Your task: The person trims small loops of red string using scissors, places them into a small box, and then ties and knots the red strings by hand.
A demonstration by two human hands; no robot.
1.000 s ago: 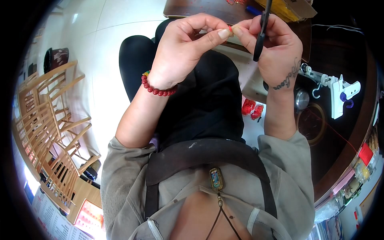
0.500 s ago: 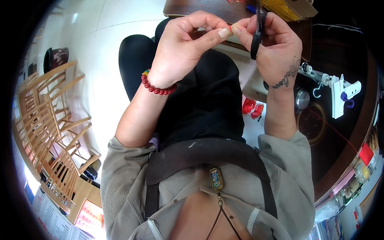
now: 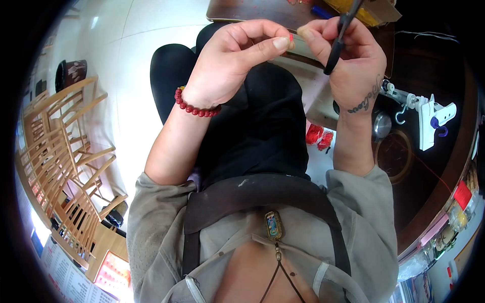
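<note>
Above my lap, my left hand [image 3: 227,65] pinches a small red piece [image 3: 290,38] between thumb and index fingertip. A dark red bead bracelet [image 3: 194,109] circles that wrist. My right hand [image 3: 353,63] is a short gap to the right, its fingers curled round the black handle of scissors [image 3: 339,45]; the blades run up out of the picture. Its thumb and index fingertips are close together, and whether they hold a thin thread is too small to tell. Some red pieces [image 3: 299,2] lie on the brown table [image 3: 242,10] beyond my hands.
At the top right is a cardboard box with yellow wrapping [image 3: 376,12], beside a blue pen [image 3: 322,12]. A white clip stand [image 3: 429,118] and a round metal tin [image 3: 381,124] are on the right. Red packets [image 3: 318,137] lie below my right wrist. Wooden chairs [image 3: 65,166] stand at left.
My hands, whose fingertips met before, are now apart. The right hand has shifted slightly right with the scissors, while the left keeps the red piece.
</note>
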